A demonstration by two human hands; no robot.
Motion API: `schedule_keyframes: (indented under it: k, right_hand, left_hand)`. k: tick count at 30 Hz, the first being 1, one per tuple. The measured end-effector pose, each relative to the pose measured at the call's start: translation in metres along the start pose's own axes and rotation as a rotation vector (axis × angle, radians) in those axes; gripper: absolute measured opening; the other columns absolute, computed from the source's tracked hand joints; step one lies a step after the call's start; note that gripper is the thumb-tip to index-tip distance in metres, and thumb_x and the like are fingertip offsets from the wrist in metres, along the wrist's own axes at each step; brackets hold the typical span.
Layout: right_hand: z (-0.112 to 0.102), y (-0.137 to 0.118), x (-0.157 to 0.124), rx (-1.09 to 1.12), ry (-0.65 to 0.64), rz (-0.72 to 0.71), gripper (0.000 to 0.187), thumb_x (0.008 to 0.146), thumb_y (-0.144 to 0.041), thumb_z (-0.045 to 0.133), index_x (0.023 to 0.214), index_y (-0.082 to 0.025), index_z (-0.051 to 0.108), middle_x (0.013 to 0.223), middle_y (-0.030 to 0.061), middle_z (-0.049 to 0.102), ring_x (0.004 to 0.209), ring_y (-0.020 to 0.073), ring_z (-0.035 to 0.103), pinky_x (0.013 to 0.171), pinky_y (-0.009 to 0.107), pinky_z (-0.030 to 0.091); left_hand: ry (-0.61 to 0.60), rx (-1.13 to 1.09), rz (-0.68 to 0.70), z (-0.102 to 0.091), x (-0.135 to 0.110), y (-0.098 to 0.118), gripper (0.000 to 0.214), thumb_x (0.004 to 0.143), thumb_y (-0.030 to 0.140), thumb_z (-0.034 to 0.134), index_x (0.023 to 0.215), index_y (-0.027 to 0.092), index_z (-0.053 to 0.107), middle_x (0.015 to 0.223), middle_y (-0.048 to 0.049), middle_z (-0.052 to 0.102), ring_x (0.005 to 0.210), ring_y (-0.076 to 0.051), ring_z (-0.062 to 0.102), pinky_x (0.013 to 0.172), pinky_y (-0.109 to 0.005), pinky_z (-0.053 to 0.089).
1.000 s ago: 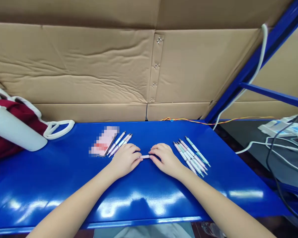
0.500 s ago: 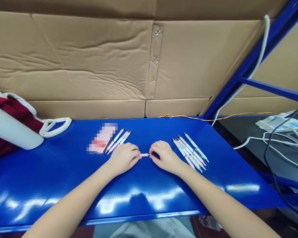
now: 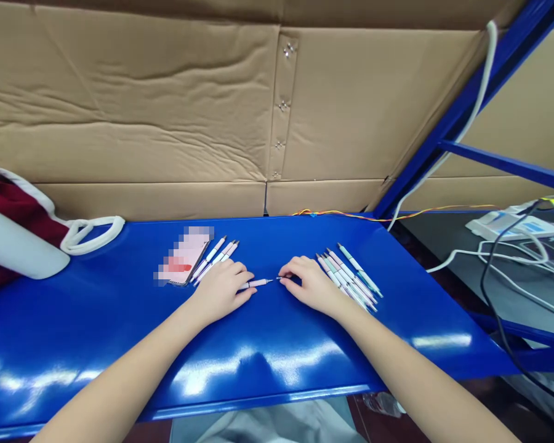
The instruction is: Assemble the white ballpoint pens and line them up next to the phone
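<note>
Between my hands lies a slim white-and-pink pen (image 3: 255, 283) on the blue metal table (image 3: 96, 326). My left hand (image 3: 221, 290) grips its barrel end, and my right hand (image 3: 311, 284) pinches the thin tip at the other end. Beyond my left hand are a few white pens (image 3: 215, 260), lying side by side next to a pixelated pink flat object (image 3: 184, 255). Just past my right hand, several pastel pens (image 3: 348, 277) lie in a fanned group, their near ends almost touching my fingers.
A white bottle (image 3: 13, 243) lies on dark red cloth (image 3: 9, 215) at the table's left, with a white bag handle (image 3: 92, 234) beside it. Cardboard (image 3: 143, 104) lines the back. A blue shelf frame (image 3: 457, 123) and white cables (image 3: 489, 261) stand at the right.
My hands have drawn slightly apart. The short white piece between them now shows as a longer pen with a thin tip. The whole view has shifted slightly upward.
</note>
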State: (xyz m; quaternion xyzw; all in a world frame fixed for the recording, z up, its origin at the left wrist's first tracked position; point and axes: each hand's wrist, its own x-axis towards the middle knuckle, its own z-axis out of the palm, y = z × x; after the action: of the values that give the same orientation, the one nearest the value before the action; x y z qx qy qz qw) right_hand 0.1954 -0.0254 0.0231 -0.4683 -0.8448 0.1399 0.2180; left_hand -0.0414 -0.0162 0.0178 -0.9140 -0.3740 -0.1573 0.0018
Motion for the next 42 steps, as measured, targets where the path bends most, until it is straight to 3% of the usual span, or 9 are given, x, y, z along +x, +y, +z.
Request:
schedule_keyframes:
  k: [5,9,13,22,28,33,42]
  right_hand:
    - [0.01,-0.015,0.0,0.074,-0.006,-0.06,0.007,0.085,-0.021,0.057,0.087,-0.019,0.063,0.085,0.0035,0.064,0.084,0.0174,0.054,0.081,0.034,0.037]
    - [0.013,-0.017,0.0,0.081,-0.008,-0.06,0.006,0.085,-0.022,0.058,0.087,-0.019,0.063,0.086,0.0032,0.064,0.085,0.0169,0.053,0.081,0.034,0.036]
    - [0.008,-0.012,0.0,0.039,-0.001,-0.039,0.006,0.084,-0.02,0.058,0.086,-0.019,0.064,0.083,0.0028,0.064,0.083,0.0167,0.052,0.078,0.032,0.035]
    - [0.006,0.0,0.002,-0.142,-0.055,0.019,0.017,0.086,-0.02,0.054,0.092,-0.021,0.07,0.086,0.0054,0.063,0.082,0.0181,0.052,0.073,0.031,0.033]
    - [0.002,0.0,0.0,-0.084,-0.002,0.029,0.019,0.085,-0.019,0.053,0.096,-0.02,0.068,0.086,0.0053,0.065,0.082,0.0182,0.053,0.075,0.032,0.035]
    - [0.003,-0.001,0.012,0.0,0.059,0.03,0.016,0.085,-0.021,0.055,0.097,-0.02,0.067,0.088,0.0039,0.065,0.085,0.0175,0.055,0.078,0.031,0.036]
    - [0.008,-0.017,0.037,-0.183,-0.131,-0.039,0.015,0.085,-0.025,0.058,0.089,-0.028,0.072,0.089,0.0035,0.063,0.088,0.0181,0.054,0.073,0.031,0.029]
  left_hand:
    - [0.169,-0.035,0.058,0.008,0.005,0.013,0.023,0.089,0.036,0.051,0.096,0.021,0.066,0.096,-0.0055,0.064,0.089,-0.02,0.054,0.081,-0.036,0.04]
    - [0.21,-0.029,0.104,0.01,0.007,0.019,0.021,0.091,0.029,0.047,0.088,0.02,0.066,0.087,-0.004,0.065,0.084,-0.018,0.053,0.078,-0.035,0.039]
    - [0.184,-0.044,0.081,0.008,0.007,0.018,0.02,0.09,0.028,0.048,0.085,0.02,0.066,0.085,-0.0034,0.065,0.083,-0.018,0.053,0.079,-0.035,0.038]
    - [0.077,-0.04,-0.156,0.011,0.008,0.009,0.025,0.09,0.032,0.047,0.089,0.021,0.07,0.09,-0.0049,0.064,0.086,-0.02,0.056,0.081,-0.038,0.04]
    - [0.073,-0.042,-0.109,-0.003,0.006,0.007,0.03,0.09,0.039,0.046,0.088,0.021,0.069,0.086,-0.0048,0.064,0.084,-0.019,0.057,0.08,-0.036,0.041]
    - [-0.065,-0.046,-0.033,-0.015,0.0,0.0,0.028,0.084,0.045,0.054,0.082,0.021,0.068,0.08,-0.0035,0.063,0.079,-0.02,0.055,0.075,-0.035,0.042]
    - [-0.128,-0.009,0.037,-0.019,-0.001,-0.002,0.021,0.086,0.034,0.052,0.085,0.022,0.069,0.076,-0.0032,0.062,0.079,-0.019,0.057,0.073,-0.034,0.041]
